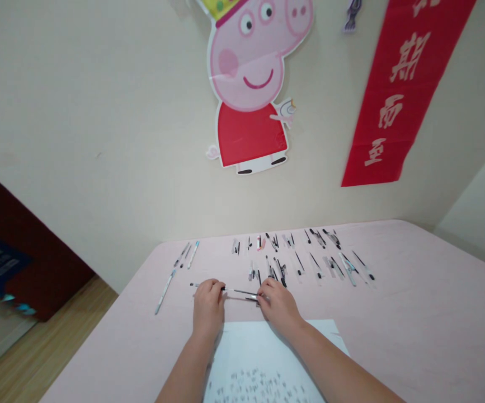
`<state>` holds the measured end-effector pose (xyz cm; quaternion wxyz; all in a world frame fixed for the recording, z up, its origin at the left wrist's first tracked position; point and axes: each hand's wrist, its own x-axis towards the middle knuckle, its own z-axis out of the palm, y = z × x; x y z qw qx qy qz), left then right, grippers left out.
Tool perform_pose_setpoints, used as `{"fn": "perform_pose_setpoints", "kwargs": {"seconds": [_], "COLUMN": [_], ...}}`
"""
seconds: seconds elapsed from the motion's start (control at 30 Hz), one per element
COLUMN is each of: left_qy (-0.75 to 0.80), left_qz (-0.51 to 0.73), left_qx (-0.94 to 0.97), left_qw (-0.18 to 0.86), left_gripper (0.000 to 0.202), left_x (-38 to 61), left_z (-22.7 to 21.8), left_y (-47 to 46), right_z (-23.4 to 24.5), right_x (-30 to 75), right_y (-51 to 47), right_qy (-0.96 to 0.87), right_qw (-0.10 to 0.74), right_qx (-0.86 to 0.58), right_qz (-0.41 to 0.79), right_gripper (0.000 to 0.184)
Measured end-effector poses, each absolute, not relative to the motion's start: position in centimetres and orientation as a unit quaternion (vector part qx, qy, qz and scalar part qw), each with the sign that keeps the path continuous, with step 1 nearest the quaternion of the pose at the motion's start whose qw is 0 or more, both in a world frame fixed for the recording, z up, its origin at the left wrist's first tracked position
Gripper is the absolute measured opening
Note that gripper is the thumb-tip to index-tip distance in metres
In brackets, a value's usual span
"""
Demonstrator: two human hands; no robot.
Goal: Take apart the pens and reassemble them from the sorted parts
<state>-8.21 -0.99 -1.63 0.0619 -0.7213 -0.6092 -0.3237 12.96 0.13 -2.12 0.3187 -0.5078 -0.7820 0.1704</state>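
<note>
My left hand (207, 305) and my right hand (279, 303) both rest on a pink table (414, 313) with fingers pinched. Between them they hold a thin pen (237, 291) lying sideways, the left hand pinching its clear barrel end, the right hand pinching the dark tip end. Just beyond the hands lie several taken-apart pen parts (309, 257) in rows. A white sheet of paper (263, 358) with small scribbles lies under my forearms.
Whole pens (187, 254) lie at the far left of the table, one more pen (164, 291) nearer the left edge. The table stands against a wall with a cartoon pig sticker (250, 84) and a red banner (401, 89). Wooden floor (28, 358) at left.
</note>
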Motion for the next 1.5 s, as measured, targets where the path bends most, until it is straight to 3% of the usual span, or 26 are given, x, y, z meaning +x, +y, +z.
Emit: {"fn": "perform_pose_setpoints", "kwargs": {"seconds": [0.3, 0.6, 0.93, 1.3, 1.5], "left_qy": [-0.653, -0.526, -0.424, -0.538, -0.619], "left_qz": [-0.31, -0.274, -0.186, -0.126, -0.132], "left_qx": [-0.687, -0.803, -0.886, -0.828, -0.764], "left_qw": [0.079, 0.06, -0.012, -0.096, -0.121], "left_gripper": [0.024, 0.033, 0.014, 0.016, 0.038], "left_x": [-10.3, -6.8, -2.7, -2.2, -0.5], "left_z": [-1.3, -0.3, -0.6, 0.4, 0.3], "left_y": [-0.8, -1.5, -2.5, -3.0, -3.6], "right_z": [-2.3, -2.3, -2.3, -2.0, -1.8], "right_x": [13.1, 13.1, 13.0, 13.0, 12.9], "right_y": [0.2, 0.3, 0.2, 0.2, 0.0], "right_qy": [-0.776, -0.778, -0.784, -0.797, -0.808], "right_qw": [0.313, 0.296, 0.292, 0.256, 0.224], "right_qx": [-0.523, -0.535, -0.532, -0.526, -0.522], "right_qz": [0.163, 0.141, 0.131, 0.152, 0.155], "right_gripper": [0.014, 0.018, 0.017, 0.02, 0.023]}}
